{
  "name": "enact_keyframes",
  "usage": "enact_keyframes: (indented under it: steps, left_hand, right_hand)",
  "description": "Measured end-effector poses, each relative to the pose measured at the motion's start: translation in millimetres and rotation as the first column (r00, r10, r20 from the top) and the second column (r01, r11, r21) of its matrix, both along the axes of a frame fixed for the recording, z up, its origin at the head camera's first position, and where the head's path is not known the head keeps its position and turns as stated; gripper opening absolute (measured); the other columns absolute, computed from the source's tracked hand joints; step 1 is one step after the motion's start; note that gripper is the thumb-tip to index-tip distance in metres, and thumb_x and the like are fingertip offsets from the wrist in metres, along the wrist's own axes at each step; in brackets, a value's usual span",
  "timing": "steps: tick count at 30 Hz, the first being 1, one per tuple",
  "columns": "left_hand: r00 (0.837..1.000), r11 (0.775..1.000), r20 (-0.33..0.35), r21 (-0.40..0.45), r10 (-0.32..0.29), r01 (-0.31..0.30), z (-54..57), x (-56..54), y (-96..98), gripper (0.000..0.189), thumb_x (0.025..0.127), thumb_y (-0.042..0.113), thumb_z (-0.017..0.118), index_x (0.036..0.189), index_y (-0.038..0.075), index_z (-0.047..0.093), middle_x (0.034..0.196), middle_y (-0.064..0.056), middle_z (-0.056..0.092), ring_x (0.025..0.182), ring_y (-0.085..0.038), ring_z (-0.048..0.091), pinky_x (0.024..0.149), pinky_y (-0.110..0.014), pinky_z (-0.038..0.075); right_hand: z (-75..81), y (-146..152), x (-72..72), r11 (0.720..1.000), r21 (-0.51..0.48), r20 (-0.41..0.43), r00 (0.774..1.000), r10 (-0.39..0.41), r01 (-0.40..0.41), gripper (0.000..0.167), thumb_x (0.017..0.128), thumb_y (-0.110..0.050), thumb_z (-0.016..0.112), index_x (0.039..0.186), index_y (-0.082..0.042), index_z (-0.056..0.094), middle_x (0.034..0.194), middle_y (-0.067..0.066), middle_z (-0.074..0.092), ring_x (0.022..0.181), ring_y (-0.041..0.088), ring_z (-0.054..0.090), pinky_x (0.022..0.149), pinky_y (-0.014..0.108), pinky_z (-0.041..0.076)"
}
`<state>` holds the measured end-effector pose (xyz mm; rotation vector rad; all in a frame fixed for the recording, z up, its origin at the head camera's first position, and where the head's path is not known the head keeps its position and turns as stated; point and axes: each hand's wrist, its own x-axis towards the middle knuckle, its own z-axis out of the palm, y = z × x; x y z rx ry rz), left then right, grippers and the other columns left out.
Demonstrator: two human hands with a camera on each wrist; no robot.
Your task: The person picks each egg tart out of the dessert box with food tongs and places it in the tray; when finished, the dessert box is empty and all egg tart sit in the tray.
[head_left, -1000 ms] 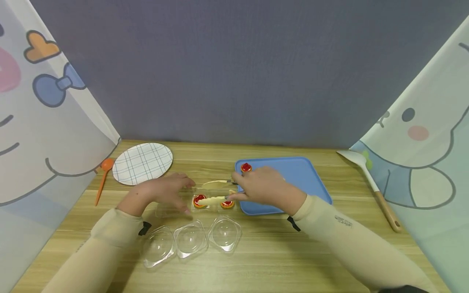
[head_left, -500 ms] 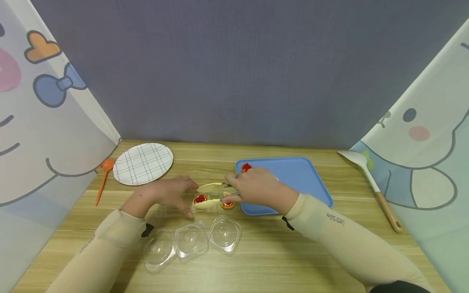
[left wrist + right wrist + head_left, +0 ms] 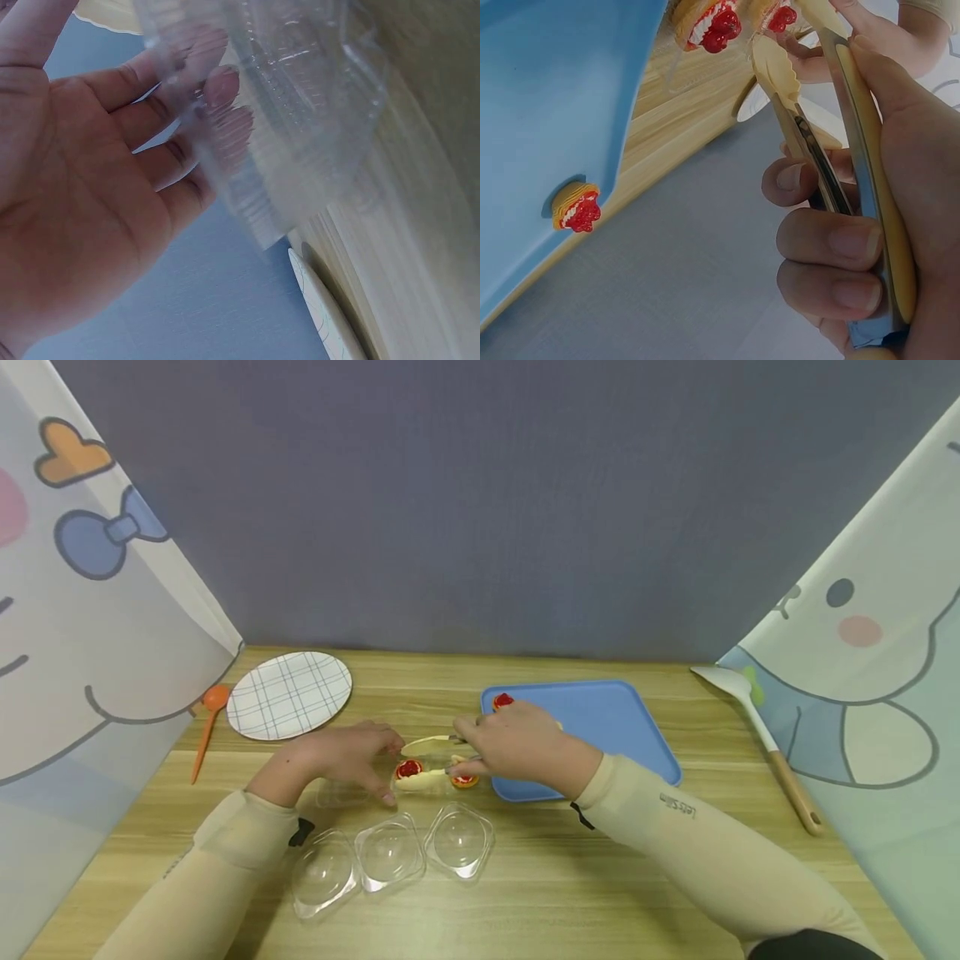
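Note:
My left hand [image 3: 352, 756] spans a clear plastic container [image 3: 300, 97], thumb at its near edge and fingers at its far edge. In the left wrist view the fingertips show through the plastic. My right hand [image 3: 521, 747] grips cream-tipped metal tongs [image 3: 866, 165], fingers curled round the handles. The tong tips stand apart on either side of a red-topped tart [image 3: 408, 769] in the container. A second tart [image 3: 712, 26] sits right of it, partly behind the tongs in the head view. Another tart [image 3: 577, 208] rests in a corner of the blue tray [image 3: 607, 710].
Three clear domed lids [image 3: 459, 841] lie in front of the container. A checked white plate [image 3: 288, 695] and an orange spoon [image 3: 206, 735] are at back left. On the right lies a white-headed utensil [image 3: 761, 727] with a wooden handle.
My right hand has moved slightly left with the tongs, bringing the tips to both sides of the left tart. The left hand stays at the container, shifted very little.

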<state>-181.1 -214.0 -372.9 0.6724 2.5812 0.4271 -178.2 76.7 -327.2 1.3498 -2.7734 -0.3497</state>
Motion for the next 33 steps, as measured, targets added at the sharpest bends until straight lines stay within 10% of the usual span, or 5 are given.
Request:
enact_keyframes:
  steps: [25,33]
  left_hand:
    - [1.000,1.000,0.030,0.025,0.004,-0.005,-1.0,-1.5,-1.2,0.083,0.074,0.051,0.095,0.137,0.007,0.063,0.135,-0.007,0.066,0.131,-0.029,0.060,0.113,-0.053,0.050]
    - [0.999,0.999,0.052,0.041,0.016,-0.018,1.4,-0.5,-0.3,0.082,0.075,0.048,0.095,0.137,0.007,0.062,0.135,-0.006,0.065,0.131,-0.028,0.061,0.114,-0.053,0.049]
  right_hand:
    - [4.4,-20.2,6.9,0.993,0.104,-0.024,0.998,-0.059,0.061,0.059,0.101,-0.076,0.047,0.109,-0.018,0.056,0.066,-0.004,0.059,0.054,0.015,0.056,0.054,0.040,0.052]
    - [0.0,-18.8,7.9,0.996,0.077,-0.047,0.998,-0.042,0.046,0.057,0.101,-0.074,0.051,0.100,-0.017,0.054,0.060,-0.004,0.051,0.049,0.017,0.050,0.047,0.035,0.042]
